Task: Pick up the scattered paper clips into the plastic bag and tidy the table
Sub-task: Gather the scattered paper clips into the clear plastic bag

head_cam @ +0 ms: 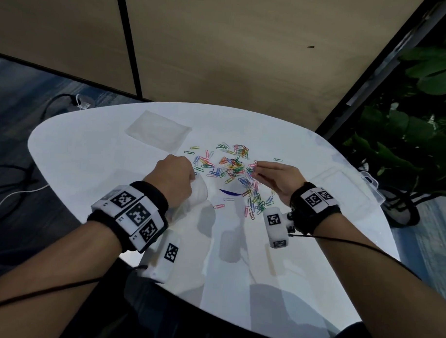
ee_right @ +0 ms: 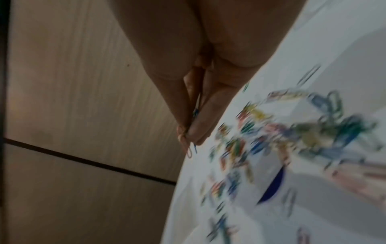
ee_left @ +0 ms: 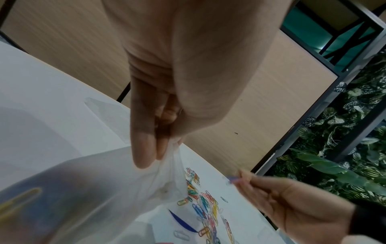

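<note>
Clips [head_cam: 233,169] in every colour lay scattered across the middle of the white table [head_cam: 91,149], thickest between the two hands and trailing toward the near right. The left hand [head_cam: 173,177] was curled tight on the gathered top of the plastic bag [head_cam: 197,193], fingers [ee_left: 144,137] pinching the thin film, and the bag hung from that grip down to the tabletop just left of the pile; through its side the left wrist view showed blurred yellow and blue shapes. The right hand [head_cam: 277,181] hovered at the right edge of the pile, fingertips [ee_right: 198,132] squeezed together on a few clips [ee_right: 189,148], a pink one dangling below them. The hands stood apart, the heap of clips between them. A thin dark blue curved sliver [head_cam: 230,192] lay on the table among the clips. A second, flat clear bag [head_cam: 157,132] lay at the far left, well apart from the pile. A clear plastic box [head_cam: 342,190] sat by the table's right edge, green plants [head_cam: 421,100] beyond it.
</note>
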The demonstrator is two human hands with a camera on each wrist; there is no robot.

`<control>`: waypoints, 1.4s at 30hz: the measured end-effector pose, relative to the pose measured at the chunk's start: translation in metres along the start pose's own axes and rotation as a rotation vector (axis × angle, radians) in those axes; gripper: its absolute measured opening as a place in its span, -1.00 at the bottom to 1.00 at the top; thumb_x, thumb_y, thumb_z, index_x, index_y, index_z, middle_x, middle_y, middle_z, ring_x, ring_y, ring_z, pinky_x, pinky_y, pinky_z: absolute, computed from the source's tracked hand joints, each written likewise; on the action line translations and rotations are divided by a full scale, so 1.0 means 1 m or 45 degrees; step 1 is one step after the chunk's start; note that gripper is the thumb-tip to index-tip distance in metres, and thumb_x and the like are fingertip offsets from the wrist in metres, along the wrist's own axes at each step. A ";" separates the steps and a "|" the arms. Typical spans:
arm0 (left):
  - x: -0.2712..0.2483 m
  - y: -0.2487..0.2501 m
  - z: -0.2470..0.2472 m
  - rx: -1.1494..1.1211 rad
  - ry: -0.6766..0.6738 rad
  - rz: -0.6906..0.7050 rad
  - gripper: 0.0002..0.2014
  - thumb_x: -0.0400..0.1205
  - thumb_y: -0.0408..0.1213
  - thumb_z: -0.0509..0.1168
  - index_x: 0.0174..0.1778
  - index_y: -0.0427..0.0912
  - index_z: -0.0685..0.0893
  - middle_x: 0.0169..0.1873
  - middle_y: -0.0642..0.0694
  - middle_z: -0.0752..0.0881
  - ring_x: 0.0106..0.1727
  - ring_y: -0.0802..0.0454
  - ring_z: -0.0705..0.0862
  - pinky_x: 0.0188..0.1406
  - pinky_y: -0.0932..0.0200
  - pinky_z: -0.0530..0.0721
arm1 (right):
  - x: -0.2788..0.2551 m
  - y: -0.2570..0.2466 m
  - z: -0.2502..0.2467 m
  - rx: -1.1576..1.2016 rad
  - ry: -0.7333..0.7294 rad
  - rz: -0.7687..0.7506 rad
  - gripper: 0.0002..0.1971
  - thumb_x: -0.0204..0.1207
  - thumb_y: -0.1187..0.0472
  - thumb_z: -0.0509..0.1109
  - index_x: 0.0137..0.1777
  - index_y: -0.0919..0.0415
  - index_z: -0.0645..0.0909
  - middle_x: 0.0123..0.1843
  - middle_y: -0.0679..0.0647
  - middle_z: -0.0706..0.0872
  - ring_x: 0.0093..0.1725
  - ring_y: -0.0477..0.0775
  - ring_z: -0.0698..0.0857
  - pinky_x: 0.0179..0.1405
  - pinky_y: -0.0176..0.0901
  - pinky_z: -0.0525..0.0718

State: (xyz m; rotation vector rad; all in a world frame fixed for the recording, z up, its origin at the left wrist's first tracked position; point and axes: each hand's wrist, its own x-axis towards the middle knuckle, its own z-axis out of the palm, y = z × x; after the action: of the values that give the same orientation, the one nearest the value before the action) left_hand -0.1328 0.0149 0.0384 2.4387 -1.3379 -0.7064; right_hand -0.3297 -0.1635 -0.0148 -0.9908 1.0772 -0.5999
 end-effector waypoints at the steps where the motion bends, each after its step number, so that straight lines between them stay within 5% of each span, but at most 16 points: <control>1: 0.000 0.002 0.001 -0.011 -0.002 -0.001 -0.69 0.62 -0.41 0.23 0.17 -0.11 0.79 -0.03 -0.23 0.80 0.07 -0.20 0.76 0.19 0.00 0.71 | -0.009 -0.006 0.011 0.078 -0.106 0.027 -0.80 0.50 0.54 0.43 0.11 0.49 0.70 0.03 0.37 0.81 -0.02 0.22 0.83 0.00 -0.18 0.81; 7: 0.001 0.009 0.002 -0.054 0.045 -0.003 -0.75 0.58 -0.41 0.29 0.05 -0.15 0.83 -0.03 -0.21 0.79 0.00 -0.23 0.76 0.10 0.02 0.75 | -0.045 -0.003 0.068 0.124 -0.476 0.209 -0.73 0.51 0.54 0.41 0.21 0.56 0.64 0.01 0.32 0.80 -0.08 0.16 0.83 0.02 -0.22 0.80; 13: -0.001 0.014 0.008 -0.072 0.078 0.023 -0.71 0.61 -0.35 0.27 0.15 -0.04 0.81 0.10 -0.15 0.79 0.10 -0.18 0.74 0.16 0.05 0.71 | -0.051 0.024 0.091 -0.273 -0.320 0.085 -0.80 0.45 0.63 0.40 0.01 0.46 0.71 -0.12 0.39 0.77 -0.20 0.25 0.80 -0.02 -0.16 0.82; 17: -0.002 0.014 0.010 -0.082 0.082 0.032 -0.72 0.62 -0.38 0.27 0.15 -0.08 0.82 0.09 -0.17 0.79 0.10 -0.19 0.74 0.16 0.02 0.72 | -0.047 0.035 0.098 -0.633 -0.244 -0.103 -0.82 0.44 0.46 0.48 0.04 0.38 0.75 -0.20 0.36 0.83 -0.15 0.37 0.83 0.03 0.18 0.81; 21: -0.001 0.011 0.009 -0.094 0.068 0.027 -0.73 0.61 -0.37 0.27 0.09 -0.08 0.84 0.02 -0.15 0.81 0.06 -0.17 0.75 0.13 0.02 0.74 | -0.051 0.025 0.102 -1.300 -0.448 -0.389 -0.75 0.61 0.33 0.28 0.12 0.22 0.79 -0.18 0.09 0.81 -0.19 0.02 0.73 -0.08 -0.27 0.67; 24: 0.000 0.009 0.006 -0.110 0.063 0.017 -0.72 0.61 -0.39 0.26 0.03 -0.07 0.86 -0.13 -0.17 0.81 -0.04 -0.18 0.77 0.09 0.02 0.75 | -0.050 0.010 0.099 -1.161 -0.574 -0.315 -0.73 0.57 0.43 0.26 0.07 0.25 0.79 -0.14 0.10 0.80 -0.12 0.07 0.77 -0.05 -0.17 0.73; 26: -0.001 0.005 0.004 -0.125 0.079 0.004 -0.72 0.62 -0.40 0.26 0.10 -0.08 0.83 -0.08 -0.19 0.81 -0.02 -0.20 0.78 0.14 0.00 0.75 | -0.043 -0.001 0.085 -0.798 -0.479 -0.155 -0.77 0.55 0.51 0.28 0.02 0.37 0.76 -0.09 0.25 0.80 -0.15 0.15 0.79 -0.09 -0.04 0.82; 28: -0.003 0.003 0.003 -0.148 0.067 -0.002 -0.71 0.63 -0.43 0.25 0.16 -0.12 0.80 0.00 -0.20 0.80 -0.02 -0.22 0.78 0.15 -0.03 0.76 | -0.027 -0.006 0.058 -0.856 -0.281 -0.079 -0.80 0.50 0.47 0.42 0.09 0.35 0.75 -0.06 0.24 0.79 -0.19 0.14 0.78 -0.15 0.00 0.84; 31: -0.004 -0.001 0.000 -0.158 0.060 0.000 -0.72 0.62 -0.42 0.27 0.17 -0.13 0.79 0.09 -0.20 0.78 0.00 -0.23 0.78 0.17 -0.05 0.75 | 0.002 0.012 0.004 -1.492 -0.031 0.166 -0.29 0.31 0.24 0.67 0.47 0.12 0.51 0.31 0.17 0.63 -0.14 0.10 0.78 -0.19 0.02 0.85; 33: -0.005 -0.004 -0.003 -0.143 0.063 0.001 -0.72 0.62 -0.41 0.28 0.17 -0.13 0.80 0.09 -0.21 0.79 0.04 -0.23 0.77 0.18 -0.04 0.75 | 0.010 0.034 -0.015 -1.778 -0.025 0.275 0.04 0.17 0.08 0.75 0.62 0.03 0.26 0.50 0.22 0.43 0.02 0.22 0.76 -0.01 0.05 0.81; 35: -0.006 -0.006 -0.004 -0.139 0.052 -0.009 -0.71 0.62 -0.43 0.27 0.16 -0.14 0.80 0.02 -0.24 0.80 0.02 -0.24 0.79 0.17 -0.04 0.75 | 0.017 0.053 -0.020 -1.882 -0.025 0.160 0.08 0.16 -0.04 0.74 0.64 0.02 0.21 0.49 0.28 0.41 0.23 0.27 0.68 0.21 0.01 0.69; 38: -0.005 -0.006 -0.005 -0.117 0.056 -0.016 -0.72 0.63 -0.41 0.27 0.17 -0.11 0.78 0.00 -0.24 0.79 0.02 -0.23 0.79 0.16 -0.04 0.75 | 0.027 0.062 -0.011 -1.777 0.045 -0.108 -0.07 0.24 -0.04 0.68 0.60 0.03 0.33 0.41 0.27 0.50 0.27 0.26 0.63 0.30 -0.03 0.61; 42: -0.002 -0.007 -0.001 -0.078 0.066 0.004 -0.70 0.62 -0.40 0.26 0.19 -0.10 0.79 0.17 -0.20 0.74 0.10 -0.21 0.74 0.16 -0.01 0.74 | 0.037 0.065 0.003 -1.929 -0.054 -0.299 -0.31 0.51 0.09 0.48 0.62 -0.04 0.33 0.60 0.19 0.27 0.47 0.31 0.45 0.46 0.04 0.48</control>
State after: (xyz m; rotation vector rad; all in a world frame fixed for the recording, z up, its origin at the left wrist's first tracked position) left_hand -0.1284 0.0201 0.0369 2.3898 -1.2809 -0.6691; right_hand -0.3161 -0.1627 -0.0881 -2.4259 1.3342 0.2014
